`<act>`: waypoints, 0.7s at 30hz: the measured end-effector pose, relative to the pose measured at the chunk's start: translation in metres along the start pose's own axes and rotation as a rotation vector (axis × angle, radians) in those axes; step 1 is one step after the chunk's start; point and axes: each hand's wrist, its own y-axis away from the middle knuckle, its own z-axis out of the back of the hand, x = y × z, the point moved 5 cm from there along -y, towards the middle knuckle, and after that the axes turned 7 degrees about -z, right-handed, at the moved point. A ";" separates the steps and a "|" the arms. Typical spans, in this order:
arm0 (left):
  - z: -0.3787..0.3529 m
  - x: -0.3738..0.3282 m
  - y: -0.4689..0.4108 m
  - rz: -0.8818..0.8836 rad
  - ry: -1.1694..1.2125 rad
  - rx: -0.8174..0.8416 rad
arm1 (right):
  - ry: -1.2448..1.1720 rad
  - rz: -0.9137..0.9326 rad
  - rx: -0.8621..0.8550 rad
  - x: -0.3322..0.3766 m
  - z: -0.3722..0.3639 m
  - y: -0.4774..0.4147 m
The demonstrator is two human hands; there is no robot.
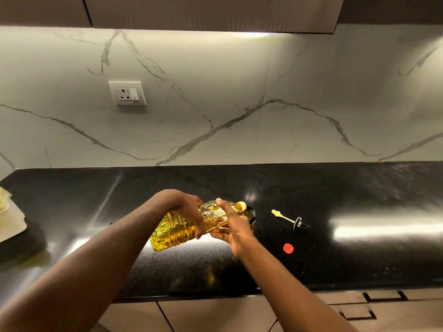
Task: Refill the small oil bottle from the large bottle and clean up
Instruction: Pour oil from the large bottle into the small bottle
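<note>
1. Large bottle (177,228) is tilted, almost lying flat above the counter (359,212). Its base points lower left and its neck upper right, and yellow oil fills most of the body
2. Left hand (188,204) grips the bottle round its middle from above. The fingers (199,233) are curled under the body, pressed together
3. Right hand (233,227) grips the bottle near the shoulder, with the thumb on top and the fingers wrapped underneath. Cannot tell if it also touches the small bottle
4. Small bottle (250,215) stands on the counter just behind the right hand, mostly hidden. Only its dark open rim and a bit of amber side show
5. The large bottle's yellow mouth sits right at the small bottle's rim. The oil stream itself is not visible
6. Red cap (288,248) lies on the counter to the right of the right wrist, apart from both bottles
7. Pourer (291,220), with a yellow tube and a dark cap end, lies flat on the counter to the right of the small bottle, above the red cap
8. Wall socket (127,93) is on the marble wall behind. A pale sheet (10,224) lies at the counter's far left edge
</note>
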 end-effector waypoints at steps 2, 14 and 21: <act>-0.001 0.000 -0.001 0.004 -0.001 -0.001 | -0.003 0.000 0.001 0.000 0.001 0.000; -0.001 -0.002 0.001 -0.003 -0.005 -0.006 | 0.010 0.012 -0.003 0.000 0.001 0.000; 0.002 -0.004 0.003 -0.014 -0.001 -0.004 | 0.007 0.019 0.000 0.001 0.001 -0.003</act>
